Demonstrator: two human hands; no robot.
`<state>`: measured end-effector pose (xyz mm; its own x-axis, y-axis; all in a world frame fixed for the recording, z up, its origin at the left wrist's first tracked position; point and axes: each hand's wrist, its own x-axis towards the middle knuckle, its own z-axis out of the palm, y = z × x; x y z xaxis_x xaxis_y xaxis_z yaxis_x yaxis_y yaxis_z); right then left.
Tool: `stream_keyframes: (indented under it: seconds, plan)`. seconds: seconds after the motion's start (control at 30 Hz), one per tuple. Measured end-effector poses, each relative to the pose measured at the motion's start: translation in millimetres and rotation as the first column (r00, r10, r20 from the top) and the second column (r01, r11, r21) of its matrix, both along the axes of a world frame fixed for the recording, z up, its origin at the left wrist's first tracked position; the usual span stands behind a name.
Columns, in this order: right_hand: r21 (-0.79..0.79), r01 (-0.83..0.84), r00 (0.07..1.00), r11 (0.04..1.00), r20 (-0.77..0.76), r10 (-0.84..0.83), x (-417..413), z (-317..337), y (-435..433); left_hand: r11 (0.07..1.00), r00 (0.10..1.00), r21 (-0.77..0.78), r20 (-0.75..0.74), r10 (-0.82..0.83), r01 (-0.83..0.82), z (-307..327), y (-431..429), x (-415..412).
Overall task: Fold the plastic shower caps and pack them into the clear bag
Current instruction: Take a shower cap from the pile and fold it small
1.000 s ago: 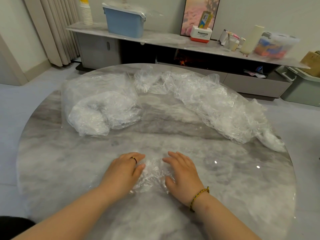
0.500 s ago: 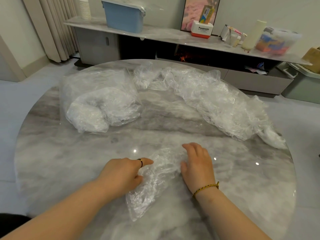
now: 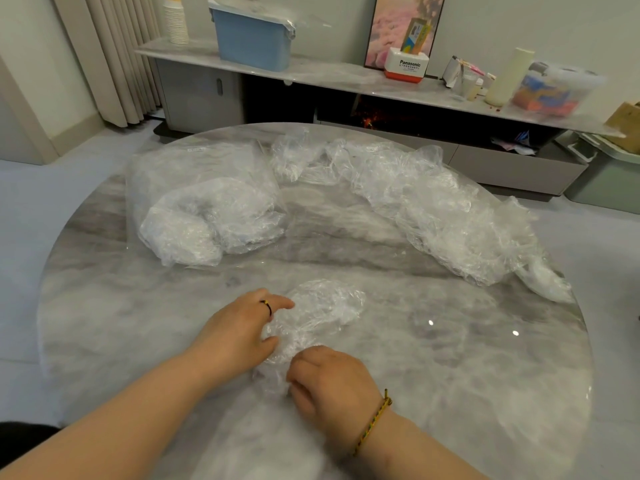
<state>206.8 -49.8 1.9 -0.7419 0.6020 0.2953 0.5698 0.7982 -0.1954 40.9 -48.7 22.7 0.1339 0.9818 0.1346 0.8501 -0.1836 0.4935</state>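
One shower cap (image 3: 322, 306) lies crumpled on the worktop (image 3: 450, 375) between the hands. The right hand (image 3: 332, 382), flat at its far side half a second ago, now pinches its near end while the left hand (image 3: 242, 327) grips its edge, so a fold seems begun. The clear bag (image 3: 166, 174), far left, holds a wad of packed caps (image 3: 194, 230) — loose caps (image 3: 433, 209) wait right.

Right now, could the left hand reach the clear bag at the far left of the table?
Probably yes. Only marble tabletop lies between the left hand and the clear bag. But the hand holds the shower cap, so it must release or carry it.
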Motion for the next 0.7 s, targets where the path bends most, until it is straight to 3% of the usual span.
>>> stream_keyframes:
  seconds: [0.07,0.13,0.2,0.3,0.4,0.5,0.57,0.7]
  plan:
    - [-0.149,0.018,0.997,0.989,-0.066,-0.028,5,6,2,0.975,0.983,0.122,-0.032,-0.183,0.185,-4,2,-2]
    - [-0.410,0.062,0.966,0.910,-0.205,-0.158,10,11,5,0.939,0.961,0.207,-0.099,-0.259,0.275,-10,3,-4]
    - [-0.632,0.043,0.898,0.774,-0.315,-0.307,11,17,7,0.964,0.967,0.095,-0.072,-0.243,0.249,-7,2,0]
    - [-0.809,-0.030,0.725,0.587,-0.422,-0.545,12,29,13,0.984,0.985,-0.029,0.014,-0.173,0.174,-14,2,-5]
    - [-0.877,-0.018,0.594,0.480,-0.396,-0.701,15,30,20,0.956,0.974,-0.193,0.092,-0.205,0.219,-12,5,-6]
    - [-0.905,0.048,0.485,0.423,-0.349,-0.802,17,26,26,0.928,0.963,-0.264,0.134,-0.233,0.262,-5,-2,-3]
    - [-0.905,0.111,0.470,0.410,-0.315,-0.824,20,26,27,0.933,0.966,-0.269,0.160,-0.203,0.240,-2,-4,1]
    - [-0.898,0.207,0.545,0.388,-0.223,-0.808,19,26,25,0.949,0.977,-0.265,0.170,-0.131,0.173,0,-3,6]
